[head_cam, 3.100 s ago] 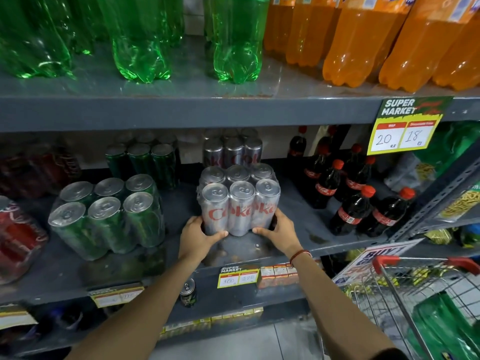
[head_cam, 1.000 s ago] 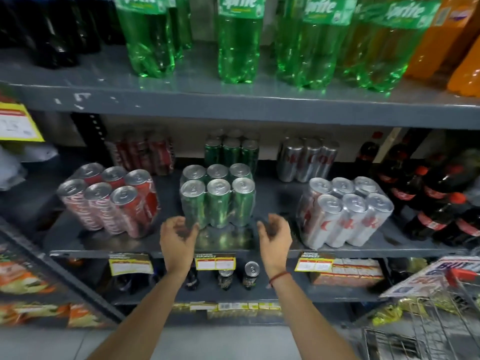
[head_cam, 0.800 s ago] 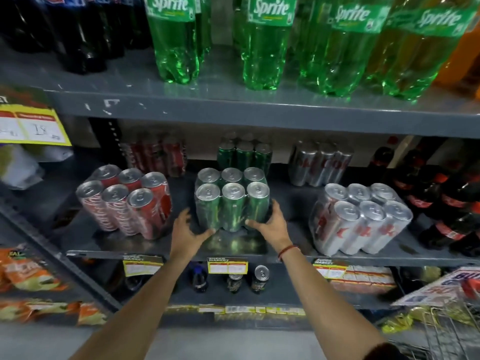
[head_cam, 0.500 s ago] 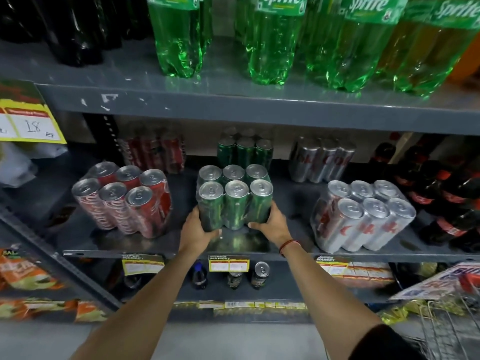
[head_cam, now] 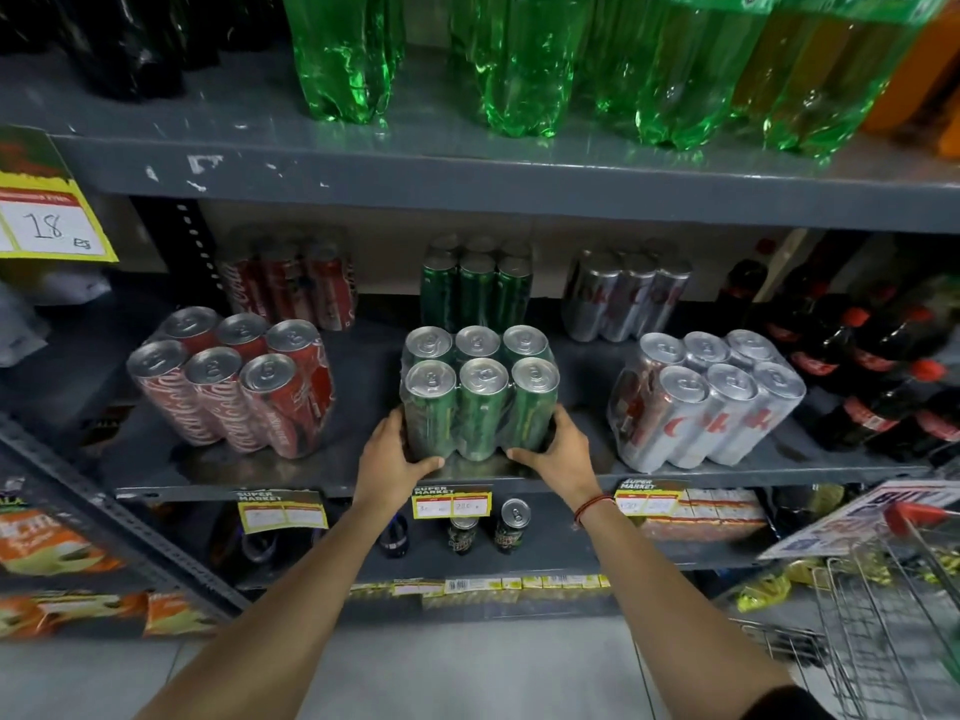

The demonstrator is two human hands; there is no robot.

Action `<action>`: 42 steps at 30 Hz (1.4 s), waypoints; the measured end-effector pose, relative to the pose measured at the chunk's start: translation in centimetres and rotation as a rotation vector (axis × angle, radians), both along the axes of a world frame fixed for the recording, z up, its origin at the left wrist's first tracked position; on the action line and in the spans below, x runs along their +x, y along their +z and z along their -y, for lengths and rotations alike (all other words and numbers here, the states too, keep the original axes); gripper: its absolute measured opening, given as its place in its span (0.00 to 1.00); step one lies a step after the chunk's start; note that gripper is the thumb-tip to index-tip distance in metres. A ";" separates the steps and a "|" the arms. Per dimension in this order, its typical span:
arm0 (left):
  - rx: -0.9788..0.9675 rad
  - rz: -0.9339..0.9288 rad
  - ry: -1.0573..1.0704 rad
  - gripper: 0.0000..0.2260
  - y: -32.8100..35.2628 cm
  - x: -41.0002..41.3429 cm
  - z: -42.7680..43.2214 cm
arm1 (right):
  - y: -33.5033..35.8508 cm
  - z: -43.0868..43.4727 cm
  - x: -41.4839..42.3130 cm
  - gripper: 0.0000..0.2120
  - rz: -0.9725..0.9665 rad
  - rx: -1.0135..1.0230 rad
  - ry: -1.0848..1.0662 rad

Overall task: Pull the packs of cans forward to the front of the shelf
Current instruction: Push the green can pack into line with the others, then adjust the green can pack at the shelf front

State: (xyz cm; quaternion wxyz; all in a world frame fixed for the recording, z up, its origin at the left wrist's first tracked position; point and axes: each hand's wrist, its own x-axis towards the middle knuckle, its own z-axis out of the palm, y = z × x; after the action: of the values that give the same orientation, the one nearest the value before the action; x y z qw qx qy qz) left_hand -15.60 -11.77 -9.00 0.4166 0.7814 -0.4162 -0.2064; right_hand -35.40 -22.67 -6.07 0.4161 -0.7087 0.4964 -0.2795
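Observation:
A shrink-wrapped pack of green cans (head_cam: pixel 480 402) stands upright near the front of the grey middle shelf (head_cam: pixel 311 475). My left hand (head_cam: pixel 392 457) grips its lower left side and my right hand (head_cam: pixel 558 452) grips its lower right side. A pack of red cans (head_cam: pixel 234 389) leans on the shelf to the left, and a pack of silver cans (head_cam: pixel 706 402) leans to the right. Further back stand a second red pack (head_cam: pixel 291 283), a second green pack (head_cam: pixel 475 285) and a second silver pack (head_cam: pixel 626 293).
Large green bottles (head_cam: pixel 519 59) fill the shelf above. Dark cola bottles with red caps (head_cam: pixel 852 366) stand at the right of the middle shelf. Single cans (head_cam: pixel 511 524) sit on the lower shelf. A wire shopping cart (head_cam: pixel 893 615) is at the lower right.
My view swung left from the silver pack to the green one. Both hands closed on the sides of the green pack, and it has come forward toward the shelf's front edge.

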 end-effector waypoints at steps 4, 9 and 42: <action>-0.002 0.012 -0.012 0.37 0.3 -0.4 -0.4 | -0.2 -0.8 -0.5 0.34 -0.001 -0.025 -0.022; 0.002 0.033 -0.029 0.38 0.4 -0.8 -0.9 | -0.6 -2.0 -1.2 0.35 0.007 -0.059 -0.026; -0.165 -0.024 -0.017 0.34 0.7 -0.3 -4.2 | -4.0 -8.0 1.8 0.35 0.126 -0.168 -0.439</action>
State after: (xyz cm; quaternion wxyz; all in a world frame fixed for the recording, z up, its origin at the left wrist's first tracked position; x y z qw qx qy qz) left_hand -15.88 -7.61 -8.26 0.4827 0.7383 -0.4336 -0.1843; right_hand -33.58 -14.69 -10.11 0.3149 -0.5972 0.5866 -0.4472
